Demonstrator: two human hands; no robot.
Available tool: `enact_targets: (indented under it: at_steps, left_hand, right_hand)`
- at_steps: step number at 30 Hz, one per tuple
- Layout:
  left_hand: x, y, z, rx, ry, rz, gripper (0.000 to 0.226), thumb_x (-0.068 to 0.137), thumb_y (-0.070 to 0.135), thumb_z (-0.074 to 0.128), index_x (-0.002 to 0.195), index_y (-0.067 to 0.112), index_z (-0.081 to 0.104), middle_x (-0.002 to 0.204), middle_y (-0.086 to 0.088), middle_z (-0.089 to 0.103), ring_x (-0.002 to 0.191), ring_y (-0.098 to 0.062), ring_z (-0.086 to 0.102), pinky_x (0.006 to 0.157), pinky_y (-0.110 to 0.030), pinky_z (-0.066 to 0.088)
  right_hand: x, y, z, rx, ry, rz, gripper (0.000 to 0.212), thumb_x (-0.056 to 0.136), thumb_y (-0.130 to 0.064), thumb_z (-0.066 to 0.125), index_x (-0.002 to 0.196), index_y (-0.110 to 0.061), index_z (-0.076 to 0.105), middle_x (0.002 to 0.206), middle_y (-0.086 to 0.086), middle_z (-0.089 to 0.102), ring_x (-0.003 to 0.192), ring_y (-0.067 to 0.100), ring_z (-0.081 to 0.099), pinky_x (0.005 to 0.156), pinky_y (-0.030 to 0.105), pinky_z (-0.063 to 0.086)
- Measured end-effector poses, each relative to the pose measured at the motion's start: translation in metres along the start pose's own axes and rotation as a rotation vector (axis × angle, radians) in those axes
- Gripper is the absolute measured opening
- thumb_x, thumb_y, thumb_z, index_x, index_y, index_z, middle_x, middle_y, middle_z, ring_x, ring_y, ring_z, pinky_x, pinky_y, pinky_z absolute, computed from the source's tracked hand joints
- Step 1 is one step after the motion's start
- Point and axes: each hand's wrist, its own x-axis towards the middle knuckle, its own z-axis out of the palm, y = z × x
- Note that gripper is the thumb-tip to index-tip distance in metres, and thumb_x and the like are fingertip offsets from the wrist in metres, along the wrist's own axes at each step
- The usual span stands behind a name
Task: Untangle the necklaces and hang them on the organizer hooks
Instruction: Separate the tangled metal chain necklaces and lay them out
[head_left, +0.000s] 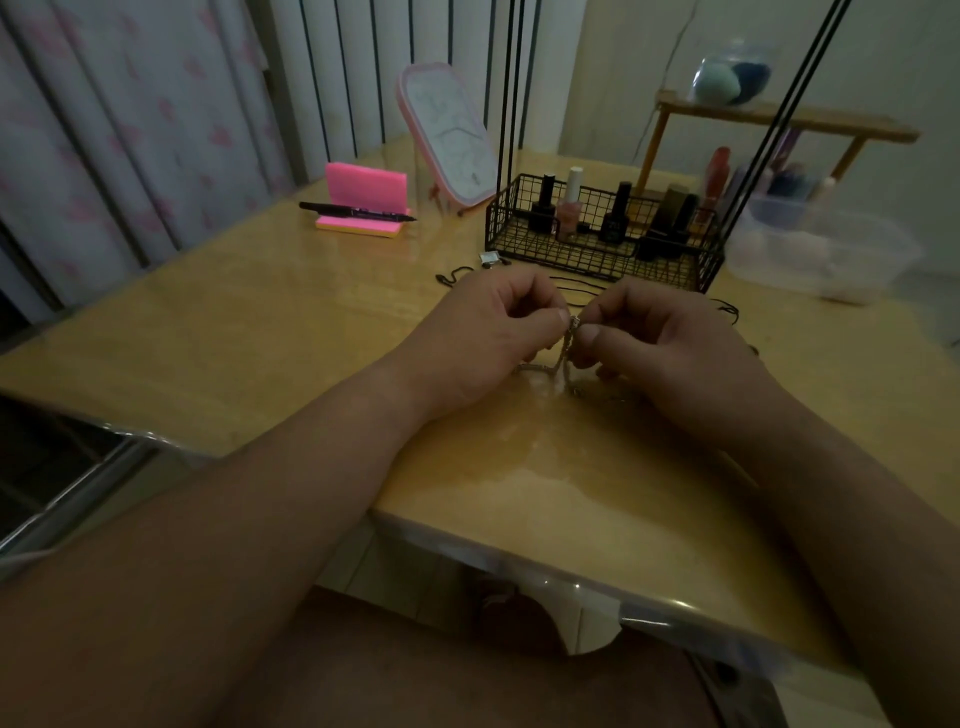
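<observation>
The pale wooden bench, under a glossy clear cover, carries everything. At its far side stands the black wire-basket organizer, whose thin black rods rise out of the top of the view (any hooks up there are not shown). In front of it the left hand and the right hand meet just above the bench, about equally near the work.

Between them is the fine silver chain necklace. The fingers of both hands are curled, with the left thumb tip and the right thumb tip pressed toward their forefingers, pinching the chain at almost the same spot. From that pinch the chain hangs nearly straight down to the bench, then bends and trails toward the person's left, under the left hand. Its free length thus lies below and left of the pinch, so the next pull would probably part the hands along the left-right line.

A thin black cord necklace lies slack and untouched on the bench between the hands and the organizer, running roughly left to right. A small silver pendant rests near its left end; whether the two are joined cannot be told.
</observation>
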Motion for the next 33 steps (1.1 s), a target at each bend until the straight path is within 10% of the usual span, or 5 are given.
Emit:
enact_targets:
  at_steps: [19, 33]
  left_hand:
    - [0.0, -0.0022, 0.0031, 0.045, 0.017, 0.054, 0.006, 0.094, 0.007, 0.071, 0.09, 0.003, 0.069, 0.076, -0.001, 0.061, 0.067, -0.002, 0.052, 0.063, -0.017, 0.045]
    - [0.0021, -0.0031, 0.0039, 0.009, 0.057, -0.043, 0.006, 0.097, 0.006, 0.068, 0.09, 0.005, 0.068, 0.077, -0.01, 0.069, 0.066, -0.009, 0.063, 0.061, -0.021, 0.051]
  right_hand:
    - [0.0022, 0.0003, 0.0018, 0.127, -0.006, 0.061, 0.006, 0.097, -0.017, 0.069, 0.102, -0.015, 0.067, 0.088, 0.003, 0.076, 0.071, 0.012, 0.071, 0.063, 0.023, 0.058]
    - [0.007, 0.0026, 0.0024, 0.343, 0.057, 0.133, 0.015, 0.098, -0.001, 0.058, 0.103, -0.013, 0.064, 0.096, 0.008, 0.071, 0.094, 0.023, 0.074, 0.083, 0.036, 0.06]
